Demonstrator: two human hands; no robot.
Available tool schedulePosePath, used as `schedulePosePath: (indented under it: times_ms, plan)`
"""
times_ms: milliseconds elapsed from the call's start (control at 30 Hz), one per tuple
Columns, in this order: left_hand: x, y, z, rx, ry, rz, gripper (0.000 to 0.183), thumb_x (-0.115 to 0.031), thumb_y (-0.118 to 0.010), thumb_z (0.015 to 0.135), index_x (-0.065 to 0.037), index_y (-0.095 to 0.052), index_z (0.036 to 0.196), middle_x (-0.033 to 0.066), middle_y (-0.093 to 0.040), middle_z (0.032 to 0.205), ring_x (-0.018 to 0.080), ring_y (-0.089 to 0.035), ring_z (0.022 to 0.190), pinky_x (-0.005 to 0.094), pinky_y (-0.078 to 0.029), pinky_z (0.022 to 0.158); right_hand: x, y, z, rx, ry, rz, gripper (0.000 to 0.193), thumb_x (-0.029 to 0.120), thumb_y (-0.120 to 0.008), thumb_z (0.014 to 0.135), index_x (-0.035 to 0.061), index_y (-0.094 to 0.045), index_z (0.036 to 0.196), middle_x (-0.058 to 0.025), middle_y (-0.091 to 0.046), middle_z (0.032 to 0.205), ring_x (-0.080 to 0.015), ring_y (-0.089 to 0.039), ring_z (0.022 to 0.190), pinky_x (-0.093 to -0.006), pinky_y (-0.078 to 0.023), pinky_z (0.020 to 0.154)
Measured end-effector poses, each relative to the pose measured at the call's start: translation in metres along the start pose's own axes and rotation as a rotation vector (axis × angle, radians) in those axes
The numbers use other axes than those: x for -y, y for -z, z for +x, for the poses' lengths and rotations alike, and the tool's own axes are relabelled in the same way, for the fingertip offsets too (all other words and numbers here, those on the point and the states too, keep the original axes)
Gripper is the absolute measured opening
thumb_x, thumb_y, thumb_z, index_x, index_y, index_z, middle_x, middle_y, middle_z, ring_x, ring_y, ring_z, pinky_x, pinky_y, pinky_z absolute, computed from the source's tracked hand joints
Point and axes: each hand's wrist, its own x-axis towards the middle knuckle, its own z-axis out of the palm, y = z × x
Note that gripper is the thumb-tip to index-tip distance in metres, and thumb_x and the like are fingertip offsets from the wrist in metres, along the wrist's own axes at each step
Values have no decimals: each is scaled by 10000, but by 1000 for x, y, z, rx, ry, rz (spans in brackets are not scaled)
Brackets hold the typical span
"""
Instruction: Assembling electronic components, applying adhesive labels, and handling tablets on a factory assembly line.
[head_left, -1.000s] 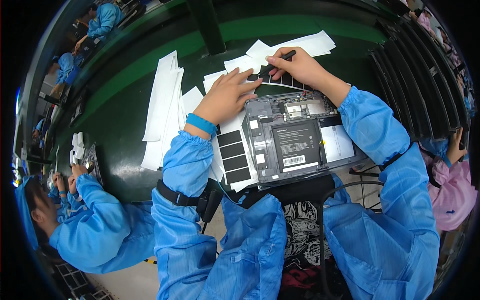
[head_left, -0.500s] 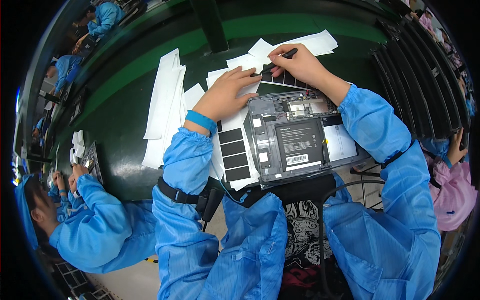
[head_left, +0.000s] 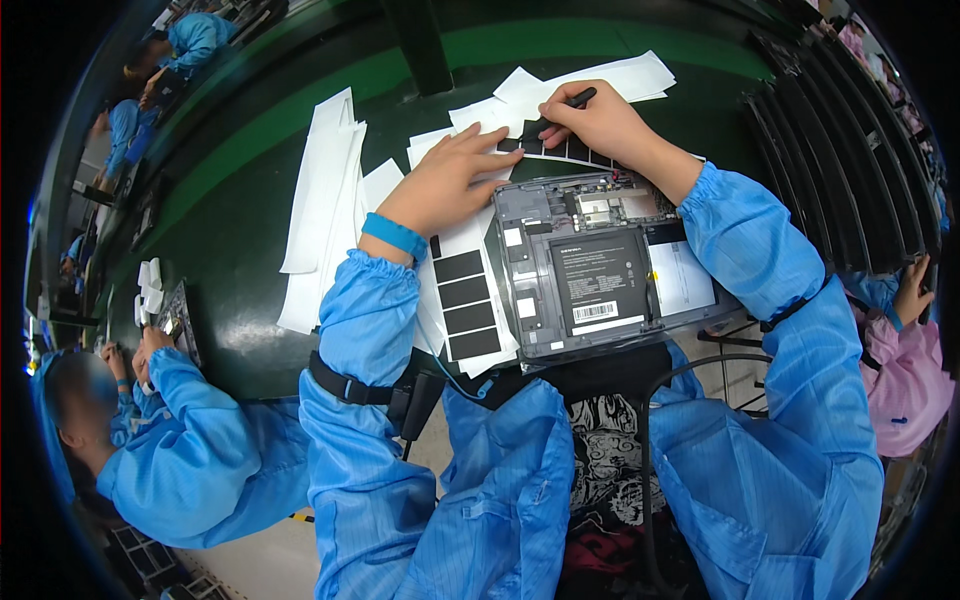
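Observation:
My right hand [head_left: 605, 125] is closed around a slim black pen-like tool [head_left: 581, 97], held over a white backing sheet with black rectangular stickers [head_left: 572, 150]. A dark piece [head_left: 535, 130] shows beside its fingertips; whether it is lifted off the sheet I cannot tell. My left hand [head_left: 447, 185] lies with spread fingers on white sheets, its fingertips at the left end of the sticker strip. Under its wrist, a second sheet of black stickers [head_left: 466, 291] runs towards me. Nearest to both hands sits an opened laptop base [head_left: 530, 275] with a black battery [head_left: 600, 285] exposed.
Long white paper strips [head_left: 318, 200] lie left on the green table [head_left: 235, 240]; more white sheets [head_left: 610, 85] lie behind my hands. Black panels [head_left: 820, 180] stand in a row at right. A co-worker in blue [head_left: 200, 450] sits left, another person in pink [head_left: 905, 380] right.
The tool has tilted and drawn slightly back in my right hand, and a dark piece now shows near its fingertips. My left hand stays on the sheets, its fingers a little more spread.

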Motion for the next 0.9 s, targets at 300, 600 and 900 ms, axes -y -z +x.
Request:
schedulePosePath:
  times_ms: [300,600,900]
  plan:
    - [6,-4,0,-46,-14,-17,444,-167,-627,857,-165,-588,1300,123,-464,1421,377,-376,1330,444,-300,1111,13,-5,-4,-20,75,-64,222,135,-579,932,-40,-639,1054,-119,-682,871,-172,-704,780,-251,-548,723]
    - [3,-4,-3,-38,27,-22,484,-96,-628,825,-182,-593,1300,137,-402,1463,373,-347,1356,432,-305,1114,32,-3,-11,-15,230,-80,202,127,-588,918,-34,-655,1020,-108,-689,834,-160,-704,754,-248,-534,685]
    - [-8,6,-4,52,94,61,612,-46,-561,804,-200,-490,1392,108,-405,1480,368,-243,1422,539,-194,1147,59,85,-81,-149,129,295,258,148,-600,921,-44,-635,1090,-143,-688,887,-184,-706,759,-277,-551,754]
